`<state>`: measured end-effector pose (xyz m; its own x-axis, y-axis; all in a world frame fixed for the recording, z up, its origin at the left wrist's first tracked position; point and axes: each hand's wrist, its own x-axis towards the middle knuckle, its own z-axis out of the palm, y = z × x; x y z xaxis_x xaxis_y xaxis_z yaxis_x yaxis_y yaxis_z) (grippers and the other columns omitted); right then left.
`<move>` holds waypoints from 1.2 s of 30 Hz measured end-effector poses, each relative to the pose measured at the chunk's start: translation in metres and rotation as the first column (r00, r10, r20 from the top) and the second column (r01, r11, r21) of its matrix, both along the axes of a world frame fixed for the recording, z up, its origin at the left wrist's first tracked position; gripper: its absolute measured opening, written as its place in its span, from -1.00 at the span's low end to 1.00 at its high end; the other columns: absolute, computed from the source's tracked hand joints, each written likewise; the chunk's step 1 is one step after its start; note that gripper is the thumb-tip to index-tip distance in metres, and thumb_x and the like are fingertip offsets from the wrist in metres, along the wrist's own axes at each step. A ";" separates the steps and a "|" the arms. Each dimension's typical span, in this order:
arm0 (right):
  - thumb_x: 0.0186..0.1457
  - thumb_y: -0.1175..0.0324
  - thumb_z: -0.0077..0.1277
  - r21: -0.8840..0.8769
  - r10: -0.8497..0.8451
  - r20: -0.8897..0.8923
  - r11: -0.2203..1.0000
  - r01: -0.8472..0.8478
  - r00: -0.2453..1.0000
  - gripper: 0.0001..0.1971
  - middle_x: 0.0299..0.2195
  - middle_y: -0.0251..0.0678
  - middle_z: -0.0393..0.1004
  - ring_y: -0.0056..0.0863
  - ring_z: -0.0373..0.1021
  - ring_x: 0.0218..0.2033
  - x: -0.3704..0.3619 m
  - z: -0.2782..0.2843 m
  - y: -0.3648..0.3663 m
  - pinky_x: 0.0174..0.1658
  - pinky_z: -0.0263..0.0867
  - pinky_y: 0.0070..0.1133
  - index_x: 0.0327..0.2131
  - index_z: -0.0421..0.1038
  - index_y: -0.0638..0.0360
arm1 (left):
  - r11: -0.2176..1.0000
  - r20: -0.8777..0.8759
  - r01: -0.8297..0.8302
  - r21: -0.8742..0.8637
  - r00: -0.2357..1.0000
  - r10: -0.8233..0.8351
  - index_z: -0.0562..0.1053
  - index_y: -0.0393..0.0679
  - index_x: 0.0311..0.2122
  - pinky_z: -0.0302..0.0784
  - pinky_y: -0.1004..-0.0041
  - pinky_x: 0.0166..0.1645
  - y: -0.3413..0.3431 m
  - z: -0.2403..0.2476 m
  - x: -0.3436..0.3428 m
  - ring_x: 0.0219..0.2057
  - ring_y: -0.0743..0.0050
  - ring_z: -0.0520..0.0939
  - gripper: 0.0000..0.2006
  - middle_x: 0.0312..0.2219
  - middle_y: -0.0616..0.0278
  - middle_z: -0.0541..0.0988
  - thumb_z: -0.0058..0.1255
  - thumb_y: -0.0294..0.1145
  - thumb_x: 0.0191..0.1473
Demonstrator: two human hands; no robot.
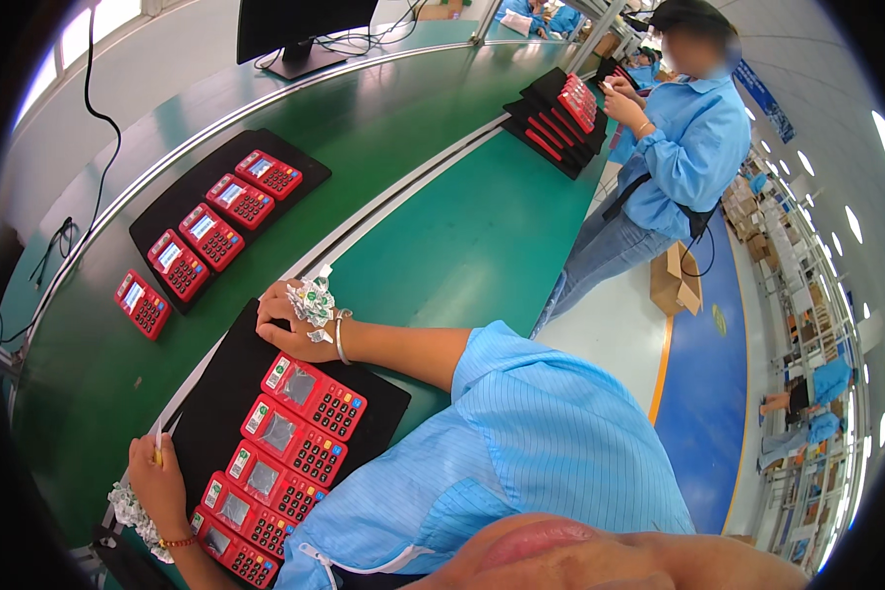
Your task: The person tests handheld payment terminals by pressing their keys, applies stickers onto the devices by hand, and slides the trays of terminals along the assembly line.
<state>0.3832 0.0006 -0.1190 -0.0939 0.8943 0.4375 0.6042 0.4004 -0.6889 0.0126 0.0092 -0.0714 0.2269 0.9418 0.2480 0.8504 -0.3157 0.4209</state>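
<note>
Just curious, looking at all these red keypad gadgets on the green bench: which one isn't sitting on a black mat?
The lone red terminal at the far left. It lies directly on the green bench, just off the corner of the far black mat; all the others rest on black mats.

Single head view, fisheye, looks steeply down from above, close to own hands; left hand (157,472) low left of frame, right hand (290,315) near centre, green bench (442,236) beyond fingers.

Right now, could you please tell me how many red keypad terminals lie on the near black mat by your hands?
5, in one row on the near black mat: at and. The blue sleeve may hide part of the mat, so more could be there.
</note>
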 end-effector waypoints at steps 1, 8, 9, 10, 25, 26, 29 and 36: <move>0.09 0.28 0.11 0.026 -0.017 -0.006 0.999 0.018 1.000 -0.87 -0.20 -0.18 0.44 -0.16 0.37 -0.07 0.000 -0.001 0.000 0.04 0.28 -0.24 -0.36 0.52 0.10 | 1.000 0.001 0.000 0.000 1.000 0.000 0.37 -0.35 -0.42 0.36 0.16 -0.26 0.000 0.000 0.000 -0.41 -0.03 0.45 -0.73 -0.48 -0.01 0.39 0.05 -0.36 0.24; 0.07 0.40 0.16 -0.010 0.005 0.043 1.000 -0.005 0.999 -0.91 -0.17 -0.23 0.48 -0.22 0.41 -0.05 0.001 0.001 0.003 0.08 0.32 -0.31 -0.31 0.54 0.06 | 1.000 -0.028 0.019 0.017 0.999 -0.019 0.42 -0.32 -0.38 0.39 0.13 -0.26 -0.003 0.005 0.000 -0.37 -0.10 0.50 -0.77 -0.43 -0.02 0.43 0.05 -0.36 0.23; 0.05 0.39 0.14 0.016 0.010 0.015 1.000 -0.010 1.000 -0.92 -0.20 -0.22 0.46 -0.19 0.41 -0.07 0.000 0.000 0.003 0.06 0.31 -0.29 -0.33 0.53 0.06 | 0.999 -0.021 0.029 0.035 0.999 -0.028 0.42 -0.32 -0.37 0.39 0.12 -0.26 -0.003 0.004 0.000 -0.37 -0.11 0.50 -0.77 -0.43 -0.02 0.44 0.05 -0.35 0.23; 0.03 0.39 0.13 0.040 0.014 -0.012 0.999 -0.013 1.000 -0.92 -0.23 -0.21 0.45 -0.17 0.40 -0.09 0.000 0.001 0.003 0.03 0.30 -0.26 -0.35 0.53 0.06 | 0.999 -0.020 0.029 0.034 0.999 -0.029 0.42 -0.32 -0.37 0.39 0.12 -0.26 -0.002 0.004 0.000 -0.37 -0.11 0.50 -0.77 -0.43 -0.02 0.44 0.05 -0.35 0.23; 0.05 0.38 0.13 0.026 0.004 0.000 1.000 -0.004 1.000 -0.92 -0.21 -0.19 0.44 -0.16 0.38 -0.08 -0.002 0.003 0.000 0.04 0.30 -0.25 -0.33 0.52 0.08 | 1.000 -0.051 -0.002 0.021 0.999 0.003 0.41 -0.33 -0.37 0.39 0.18 -0.24 -0.003 0.001 -0.001 -0.38 -0.06 0.49 -0.76 -0.41 0.00 0.45 0.05 -0.36 0.25; 0.05 0.38 0.13 0.024 0.005 -0.001 1.000 -0.005 1.000 -0.92 -0.21 -0.19 0.44 -0.16 0.38 -0.08 -0.002 0.003 0.000 0.04 0.30 -0.25 -0.33 0.52 0.08 | 1.000 -0.056 -0.001 0.014 0.998 0.002 0.42 -0.32 -0.35 0.40 0.16 -0.24 -0.003 0.002 -0.001 -0.36 -0.09 0.51 -0.77 -0.40 -0.01 0.45 0.05 -0.34 0.25; 0.05 0.39 0.13 0.021 0.007 0.008 1.000 -0.007 1.000 -0.92 -0.20 -0.19 0.43 -0.17 0.38 -0.07 -0.002 0.005 0.000 0.04 0.30 -0.25 -0.34 0.52 0.09 | 1.000 -0.056 0.000 0.008 0.998 0.000 0.44 -0.32 -0.33 0.41 0.13 -0.24 -0.004 0.005 0.000 -0.35 -0.13 0.52 -0.77 -0.39 -0.02 0.46 0.04 -0.33 0.25; 0.05 0.38 0.13 0.021 0.007 0.007 1.000 -0.007 1.000 -0.91 -0.20 -0.19 0.43 -0.17 0.38 -0.06 -0.003 0.005 0.000 0.05 0.30 -0.25 -0.33 0.53 0.09 | 1.000 -0.047 -0.014 -0.017 0.999 0.013 0.44 -0.31 -0.33 0.41 0.14 -0.24 -0.004 0.004 0.000 -0.35 -0.13 0.53 -0.78 -0.39 -0.03 0.46 0.05 -0.34 0.25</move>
